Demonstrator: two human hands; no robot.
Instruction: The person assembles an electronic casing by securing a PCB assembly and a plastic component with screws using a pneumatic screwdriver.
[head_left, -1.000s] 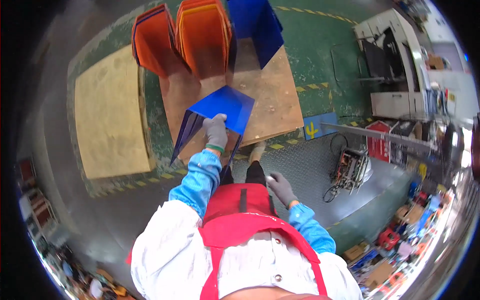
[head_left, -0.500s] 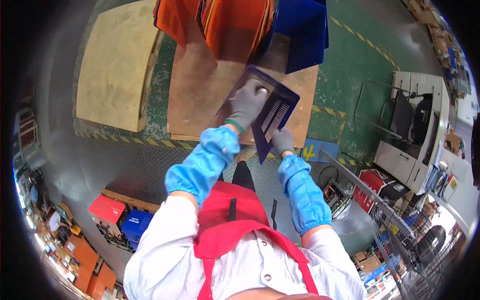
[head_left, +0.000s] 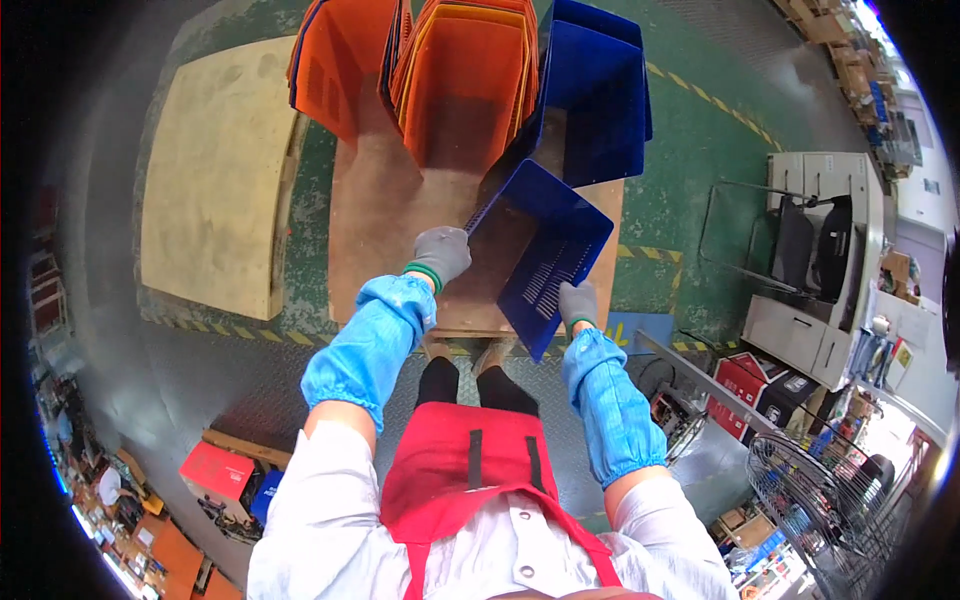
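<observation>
Between my hands is a blue U-shaped sheet-metal cover (head_left: 545, 290) with rows of vent slots, tilted over the near part of a brown wooden board (head_left: 385, 240). My left hand (head_left: 442, 254), in a grey glove, is closed on the cover's left edge. On its right side wall, near the slots, my gloved right hand (head_left: 578, 303) grips the edge; some of its fingers are hidden behind the metal. Just beyond stand nested blue covers (head_left: 603, 110), next to a nested stack of orange covers (head_left: 465, 90) and more orange covers (head_left: 345, 75) at the left.
A pale plywood-topped pallet (head_left: 215, 180) lies to the left. Yellow-and-black tape (head_left: 250, 330) marks the green floor. At the right stand a white cabinet (head_left: 800, 320) and a wire-caged fan (head_left: 800, 480). Red and blue machines (head_left: 218, 470) sit at the lower left.
My left hand has moved from over the cover to its left edge. The cover has turned, so its inside shows more. The whole view has shifted, bringing the stacks lower in it.
</observation>
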